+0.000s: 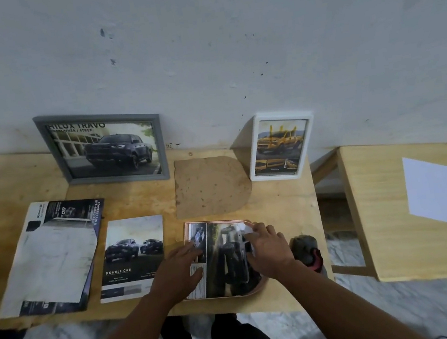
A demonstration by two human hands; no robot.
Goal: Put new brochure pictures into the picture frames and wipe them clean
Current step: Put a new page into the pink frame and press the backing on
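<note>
Glossy truck brochure picture (224, 256) lying on pale pink arch-shaped frame (255, 288), front edge of light wooden table (283, 204). Left hand (181, 267) spread flat on picture. Right hand (266, 244) pinching picture's curled corner. Brown arch-shaped backing board (210, 186) just behind.

Single view only: the head-worn camera is looking forward and steeply down from above the near edge of the wooden table (276, 196). It is facing the white wall (201, 45), which is filling the upper part of the frame. Wide-angle lens is bowing the table edges. Both forearms are entering from the bottom, with the left hand (180, 270) and right hand (268, 245) sitting close below centre. A second wooden surface (376, 207) is showing at right. No second view is sharing the scene.
</note>
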